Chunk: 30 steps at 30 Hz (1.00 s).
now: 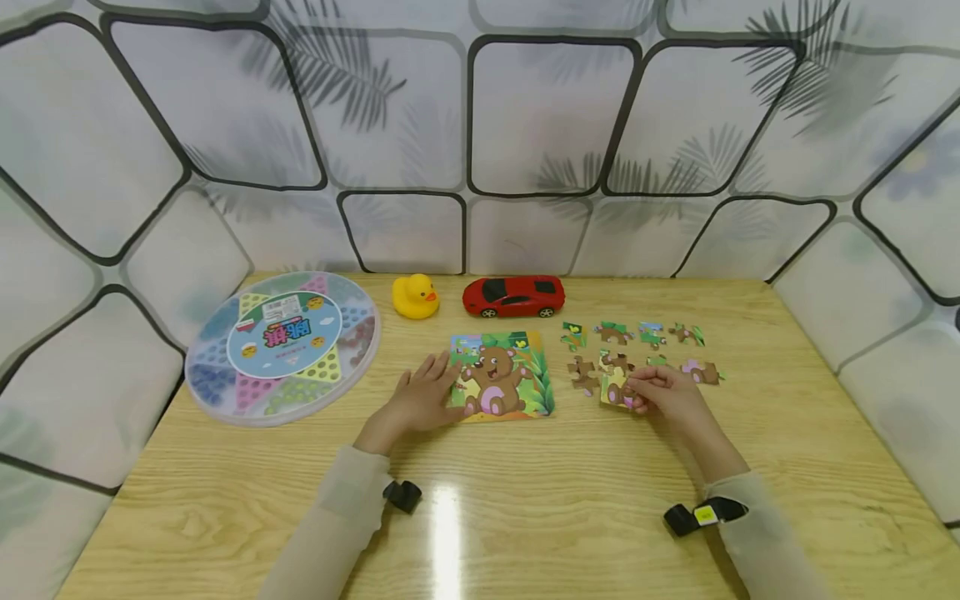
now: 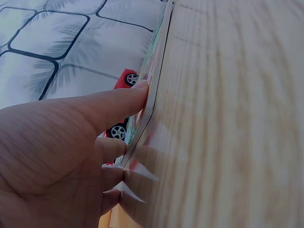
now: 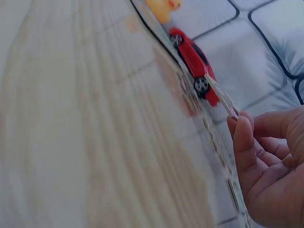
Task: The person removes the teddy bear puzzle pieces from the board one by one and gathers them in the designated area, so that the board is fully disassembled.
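While the left hand (image 1: 420,402) lay flat with straight fingers on the left edge of the bear puzzle board (image 1: 502,375), the right hand (image 1: 663,392) pinched one puzzle piece (image 1: 615,389) just to the board's right, at about three o'clock from it. More loose pieces (image 1: 633,335) sat beyond that hand, at twelve o'clock. A yellow duck (image 1: 415,297) and a red car (image 1: 513,296) stood at the far edge of the wooden table (image 1: 525,517), and a round game box (image 1: 283,346) lay at nine o'clock from the board.

From the left wrist, the fingers (image 2: 114,102) pressed against the board's edge (image 2: 152,95), with the car (image 2: 124,80) behind.

From the right wrist, the thumb and fingers (image 3: 244,137) held the thin piece (image 3: 221,97) up off the table. The car (image 3: 194,64) and the duck (image 3: 164,7) showed at twelve o'clock.
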### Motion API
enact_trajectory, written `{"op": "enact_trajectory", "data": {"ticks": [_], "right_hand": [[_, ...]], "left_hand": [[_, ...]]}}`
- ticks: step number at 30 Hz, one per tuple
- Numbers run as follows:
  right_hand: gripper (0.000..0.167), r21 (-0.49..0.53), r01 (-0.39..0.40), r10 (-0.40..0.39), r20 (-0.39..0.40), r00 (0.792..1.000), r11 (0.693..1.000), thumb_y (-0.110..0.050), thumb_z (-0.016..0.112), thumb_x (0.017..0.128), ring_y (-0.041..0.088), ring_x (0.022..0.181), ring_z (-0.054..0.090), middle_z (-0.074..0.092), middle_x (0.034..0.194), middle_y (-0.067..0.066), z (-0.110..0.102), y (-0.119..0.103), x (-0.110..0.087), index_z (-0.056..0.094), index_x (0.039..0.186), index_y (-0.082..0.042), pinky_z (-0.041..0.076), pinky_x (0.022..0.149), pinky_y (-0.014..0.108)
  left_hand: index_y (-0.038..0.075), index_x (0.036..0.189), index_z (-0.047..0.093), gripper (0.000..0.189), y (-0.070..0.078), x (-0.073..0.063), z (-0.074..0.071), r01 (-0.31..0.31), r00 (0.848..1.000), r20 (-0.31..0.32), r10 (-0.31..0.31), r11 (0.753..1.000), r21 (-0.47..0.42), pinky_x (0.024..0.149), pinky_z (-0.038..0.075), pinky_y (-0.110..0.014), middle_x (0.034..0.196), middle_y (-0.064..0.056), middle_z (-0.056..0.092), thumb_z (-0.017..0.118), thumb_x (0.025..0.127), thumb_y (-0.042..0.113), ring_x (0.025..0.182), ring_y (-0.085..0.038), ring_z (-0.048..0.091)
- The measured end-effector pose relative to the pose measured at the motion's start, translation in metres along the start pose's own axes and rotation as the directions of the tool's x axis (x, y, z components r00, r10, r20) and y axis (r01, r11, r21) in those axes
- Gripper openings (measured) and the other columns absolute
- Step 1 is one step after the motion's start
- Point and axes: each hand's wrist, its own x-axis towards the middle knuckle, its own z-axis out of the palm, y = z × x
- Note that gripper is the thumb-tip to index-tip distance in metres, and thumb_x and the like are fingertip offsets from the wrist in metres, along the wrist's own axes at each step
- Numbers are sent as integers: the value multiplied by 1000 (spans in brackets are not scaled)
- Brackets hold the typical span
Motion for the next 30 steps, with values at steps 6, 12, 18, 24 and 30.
{"op": "enact_trajectory", "data": {"ticks": [6,12,18,24,30], "right_hand": [[21,-37,-36,34,-40,999,999,-8,57,94,4,64,60,67,79,-9,-19,10,-4,55,105,10,53,61,21],[22,-55,-62,60,-42,997,997,-7,56,94,5,62,59,66,77,-8,-26,14,-3,55,106,12,53,60,21],[29,-121,-68,61,-58,996,990,-8,58,94,5,62,59,65,77,-7,-24,14,0,53,109,16,53,59,21],[30,-150,-72,62,-71,996,986,-8,58,94,5,61,58,62,77,-4,-23,12,-1,50,109,16,53,58,22],[30,-150,-76,67,-63,996,986,-7,58,93,6,60,59,63,78,-2,-24,12,-3,50,108,17,53,58,23]], "left_hand": [[15,152,19,79,-1,-2,-1,7,1000,4,-7,1000,-2,109,7,-62,158,-12,2,51,92,54,144,-33,2],[13,152,20,79,0,-4,-2,10,1000,4,-10,1000,-12,108,8,-63,158,-13,3,52,92,53,144,-34,4],[14,152,18,79,0,-4,-2,10,1000,1,-10,1000,-14,109,7,-63,158,-12,2,51,92,54,144,-34,3],[15,152,18,79,0,-3,-2,0,1000,3,1,1000,-31,109,6,-63,158,-13,2,52,92,53,144,-34,2],[15,152,18,79,0,-3,0,2,1000,9,-2,1000,-28,109,5,-63,158,-12,2,52,92,52,144,-34,1]]}}
